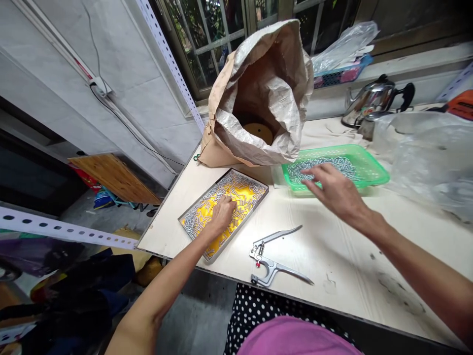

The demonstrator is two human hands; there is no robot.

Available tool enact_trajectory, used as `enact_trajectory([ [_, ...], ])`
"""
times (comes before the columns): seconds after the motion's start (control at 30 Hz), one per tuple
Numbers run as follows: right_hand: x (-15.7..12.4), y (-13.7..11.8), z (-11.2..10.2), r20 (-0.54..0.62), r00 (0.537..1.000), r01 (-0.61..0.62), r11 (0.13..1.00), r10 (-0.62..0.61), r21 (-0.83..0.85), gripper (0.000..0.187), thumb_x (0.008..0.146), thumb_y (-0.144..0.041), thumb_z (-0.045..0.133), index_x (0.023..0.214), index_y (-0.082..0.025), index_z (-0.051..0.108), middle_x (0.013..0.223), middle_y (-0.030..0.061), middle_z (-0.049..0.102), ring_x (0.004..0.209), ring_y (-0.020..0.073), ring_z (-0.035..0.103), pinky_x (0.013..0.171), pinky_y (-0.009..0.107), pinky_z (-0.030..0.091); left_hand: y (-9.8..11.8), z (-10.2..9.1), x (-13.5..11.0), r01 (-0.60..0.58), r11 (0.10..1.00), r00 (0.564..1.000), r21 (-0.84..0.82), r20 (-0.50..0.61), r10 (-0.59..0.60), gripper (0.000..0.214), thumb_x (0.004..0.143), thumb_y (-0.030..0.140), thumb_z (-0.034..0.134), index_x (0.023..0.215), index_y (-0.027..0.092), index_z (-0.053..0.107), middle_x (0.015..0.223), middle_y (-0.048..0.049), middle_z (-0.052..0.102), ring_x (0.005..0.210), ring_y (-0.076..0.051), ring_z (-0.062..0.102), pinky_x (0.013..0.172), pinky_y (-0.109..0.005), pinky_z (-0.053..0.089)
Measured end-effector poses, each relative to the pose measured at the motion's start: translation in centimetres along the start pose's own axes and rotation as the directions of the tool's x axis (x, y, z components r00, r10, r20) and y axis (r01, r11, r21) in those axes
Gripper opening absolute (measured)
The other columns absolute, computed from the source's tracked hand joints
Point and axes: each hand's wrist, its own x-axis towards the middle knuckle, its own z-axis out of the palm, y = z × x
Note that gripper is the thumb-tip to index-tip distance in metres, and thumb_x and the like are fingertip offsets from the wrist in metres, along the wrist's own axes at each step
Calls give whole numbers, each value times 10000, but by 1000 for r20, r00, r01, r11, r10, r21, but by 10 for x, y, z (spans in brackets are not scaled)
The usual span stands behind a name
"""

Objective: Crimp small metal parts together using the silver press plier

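My left hand (223,213) is over a shallow tray (254,206) with a yellow bottom, its fingers curled down among many small silvery metal pins (192,217). Whatever those fingertips hold is hidden. Above the near side of a green plastic basket (373,170) is my right hand (334,190), slightly blurred, with thumb and forefinger apart and nothing visible between them. A heap of similar metal pins (343,166) lies in the basket. Hand pliers (271,266) with grey metal handles and a spring rest on the table between my forearms, touched by neither hand.
A large open paper sack (221,143) stands behind the tray, a round brown disc (258,132) inside it. Farther right are a metal kettle (373,101), clear plastic bags (436,158) and an orange tool (460,104). The table (295,291) ends just before my lap.
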Motion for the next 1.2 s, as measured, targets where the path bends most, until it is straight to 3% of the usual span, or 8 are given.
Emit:
enact_trajectory([
  [0.27,-118,-64,16,375,923,-19,963,-86,269,243,986,-218,405,1027,-188,643,975,91,634,862,211,633,752,363,532,7,-3,13,-123,987,986,101,128,109,207,897,64,455,824,154,627,970,-116,599,982,-242,500,793,-336,431],
  [0.47,-159,-81,15,421,903,-57,947,-86,316,258,1001,-214,392,1015,-187,648,949,78,635,829,192,622,748,366,525,13,-14,16,-130,988,987,82,103,122,213,881,80,463,783,152,637,923,-102,631,936,-213,550,797,-306,445],
  [0.53,-162,-83,12,403,913,-64,948,-72,313,249,999,-209,400,1020,-185,647,953,79,638,842,196,624,762,374,521,21,-20,6,-79,997,996,-7,43,80,205,859,92,474,785,142,658,875,-85,653,872,-192,583,787,-290,452],
  [0.63,-164,-82,8,382,922,-77,945,-54,319,238,996,-210,414,1026,-174,648,953,87,642,859,202,621,775,375,520,41,-29,-29,67,939,998,-338,28,-61,155,801,156,549,833,149,701,747,-26,667,688,-146,601,678,-254,464],
  [0.77,-166,-83,7,395,918,-112,940,-26,322,239,990,-212,430,1021,-148,658,962,110,635,906,223,600,795,390,520,69,-31,-86,346,645,934,-681,316,-167,250,738,334,653,889,141,706,714,-11,670,543,-111,555,527,-228,447],
  [0.87,-168,-84,9,420,908,-131,941,-12,310,228,983,-208,448,1016,-139,663,964,117,627,922,229,588,805,394,515,83,-22,-113,526,440,848,-728,487,-208,337,662,421,720,827,130,682,678,-7,650,519,-97,527,480,-212,414],
  [0.93,-170,-85,9,422,907,-130,943,-11,306,219,980,-209,456,1018,-144,662,962,115,626,922,229,583,807,394,511,88,-13,-121,589,379,808,-714,533,-250,380,622,454,750,801,127,677,652,-4,638,526,-93,515,456,-193,364],
  [1.2,-179,-86,9,396,918,-123,955,6,270,178,960,-187,496,1023,-151,659,946,102,628,906,227,574,799,380,495,93,6,-119,688,368,725,-626,625,-291,425,570,479,805,743,118,663,519,61,521,421,-43,357,405,-190,223],
])
